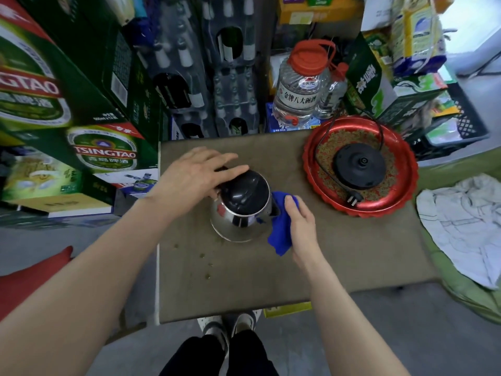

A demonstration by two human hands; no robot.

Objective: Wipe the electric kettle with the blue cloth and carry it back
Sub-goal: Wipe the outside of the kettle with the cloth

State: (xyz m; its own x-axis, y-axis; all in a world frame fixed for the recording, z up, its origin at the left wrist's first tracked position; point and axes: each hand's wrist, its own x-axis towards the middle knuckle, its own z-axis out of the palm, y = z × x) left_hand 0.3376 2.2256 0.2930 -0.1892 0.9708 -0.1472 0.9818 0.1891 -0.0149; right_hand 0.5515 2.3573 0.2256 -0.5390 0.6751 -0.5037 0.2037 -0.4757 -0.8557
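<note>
Both hands are at work on the electric kettle (pixel 241 210), and each grip differs. Left hand (pixel 193 176) lies spread over the kettle's black lid, fingers (pixel 230 169) extended and only loosely curved, palm pressing down on the top and far-left edge rather than closing round anything. Right hand (pixel 301 221) has its grip closed on the blue cloth (pixel 282 234), thumb on top and fingers tucked behind the folds, pushing the cloth against the kettle's right flank.

The kettle stands upright near the middle of the bench (pixel 352 253), a steel body with a black lid, its shiny wall reflecting the blue of the cloth. The cloth touches the kettle on its right side and hangs down to the bench surface by the person's wrist. A few small wet-looking spots (pixel 207 267) mark the bench just in front of the kettle.

Well apart to the right, at the far corner of the bench, sits a red tray (pixel 404 191) with a scalloped rim. On it rests the kettle's black base (pixel 359 165), its cord (pixel 325 169) looping round the tray and ending in a plug (pixel 353 199) near the front rim.

Behind the bench stand green beer cartons (pixel 105 153), wrapped packs of bottles, and a clear jug with a red cap (pixel 301 85). A pale crumpled cloth (pixel 466 226) lies on a green surface to the right of the bench.
</note>
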